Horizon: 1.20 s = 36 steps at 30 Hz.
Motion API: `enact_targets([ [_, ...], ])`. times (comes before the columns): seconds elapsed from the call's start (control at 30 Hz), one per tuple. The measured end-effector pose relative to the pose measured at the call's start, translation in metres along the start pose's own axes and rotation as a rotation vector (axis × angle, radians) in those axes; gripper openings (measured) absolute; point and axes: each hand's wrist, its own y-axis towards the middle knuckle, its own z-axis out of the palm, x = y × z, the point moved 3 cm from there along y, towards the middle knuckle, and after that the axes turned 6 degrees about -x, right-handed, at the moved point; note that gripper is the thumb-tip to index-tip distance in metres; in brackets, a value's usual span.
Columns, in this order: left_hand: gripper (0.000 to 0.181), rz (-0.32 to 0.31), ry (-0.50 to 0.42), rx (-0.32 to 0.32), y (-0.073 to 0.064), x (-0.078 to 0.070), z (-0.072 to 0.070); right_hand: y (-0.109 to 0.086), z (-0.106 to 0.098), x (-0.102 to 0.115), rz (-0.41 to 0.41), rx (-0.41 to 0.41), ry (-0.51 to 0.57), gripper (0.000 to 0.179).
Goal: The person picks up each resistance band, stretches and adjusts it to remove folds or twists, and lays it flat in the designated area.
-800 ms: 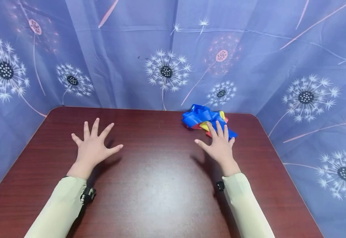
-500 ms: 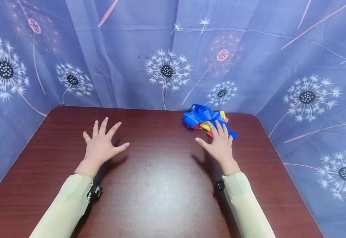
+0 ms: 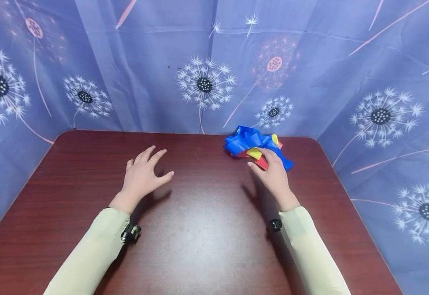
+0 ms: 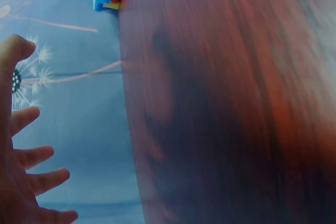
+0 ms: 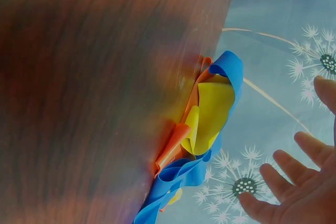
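One curtain (image 3: 141, 61), beyond both hands and round the sides. One tabletop (image 3: 199, 233), beneath both hands, a pale glare lying between the forearms. Two sleeves: left sleeve (image 3: 85, 254) and right sleeve (image 3: 315, 250), each reaching to just behind its hand. One bundle of strips (image 3: 249, 140), at the table's far edge, just ahead of the right hand (image 3: 274, 176) and well apart from the left hand (image 3: 142, 176). Both hands hold nothing, fingers loosely bent, thumbs held away. Two black wrist devices, left device (image 3: 131, 233) and right device (image 3: 275, 225), on the inner sides of the wrists. From overhead, the right fingers stand in the way of the bundle's near part, and I could not tell there whether they touch; the right wrist view shows fingers and strips apart. That view also gives loops and a broad yellow fold which the head view mostly hides; the left wrist view gives the spread of the left fingers and only a corner of the bundle. Materials: curtain, blue creased cloth printed with white and pink dandelions; tabletop, glossy reddish-brown wood grain, far corners rounded; sleeves, plain pale green; strips, flat, smooth, shiny, blue, yellow and red, curled and heaped.
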Motion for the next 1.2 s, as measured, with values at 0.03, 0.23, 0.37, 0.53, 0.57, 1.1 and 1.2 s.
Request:
enact_targets([
  [0.03,0.077,0.005,-0.003,-0.005,0.002,-0.002,0.001,0.001,0.0,0.0,-0.004,-0.009,0.016,0.064],
  [0.23,0.075,0.021,-0.015,0.008,0.008,-0.013,0.007,0.008,0.0,-0.001,0.0,-0.028,0.058,0.06],
  [0.37,0.074,0.026,-0.024,0.043,0.012,-0.019,0.011,0.012,-0.001,-0.004,0.03,-0.027,0.052,0.06],
  [0.53,0.071,0.028,-0.067,0.064,0.017,-0.028,0.016,0.017,-0.002,-0.007,0.077,-0.001,0.049,0.059],
  [0.57,0.071,0.026,-0.076,0.069,0.018,-0.03,0.017,0.018,-0.002,-0.008,0.085,0.004,0.051,0.058],
  [1.1,0.066,-0.043,-0.234,0.151,0.032,-0.047,0.031,0.03,-0.001,-0.012,0.112,0.012,0.073,0.054],
  [1.2,0.064,-0.033,-0.26,0.153,0.034,-0.049,0.034,0.033,0.002,-0.012,0.119,0.018,0.078,0.054],
])
